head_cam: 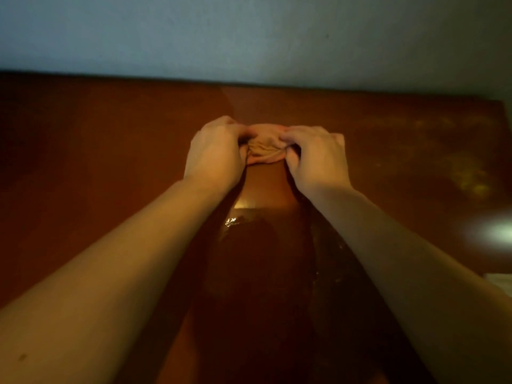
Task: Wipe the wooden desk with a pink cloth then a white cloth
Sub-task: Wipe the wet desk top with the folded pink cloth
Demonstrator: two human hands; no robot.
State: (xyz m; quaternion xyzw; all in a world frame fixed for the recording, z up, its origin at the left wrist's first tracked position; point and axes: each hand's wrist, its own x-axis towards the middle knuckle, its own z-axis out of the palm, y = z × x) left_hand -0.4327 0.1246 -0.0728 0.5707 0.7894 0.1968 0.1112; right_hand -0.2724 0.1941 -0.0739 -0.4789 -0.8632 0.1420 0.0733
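One bunched cloth [266, 151] is held by both hands against the wooden desk [110, 162]. The left hand [214, 153] is curled onto its left side and the right hand [315, 156] onto its right side. The fingers are bent into the folds, so the fabric is gathered into a crumpled wad between the two grips. Under the dim warm light its colour reads as pinkish-tan. It is judged to be the pink cloth, and the first wipe is taken to be in hand.

On the near side of the grip, between the forearms, a wet sheen [235, 220] is seen on the wood.

With the cloth bunched this tightly, only a narrow strip would be covered on each pass, and streaks could be left to either side of the grip. If the wad were pulled unevenly, it could slip out from under one hand. The moisture on the near side could be smeared rather than lifted once the fabric is soaked. Beyond the grip the desk ends at a wall [249, 37], against which the knuckles could be knocked by too long a push.

Counted: two hands, one held cloth, one desk, one wet patch. Far to the right of the grip one pale shape [500, 282] is cut off by the frame edge. Whether it is the white cloth cannot be told.
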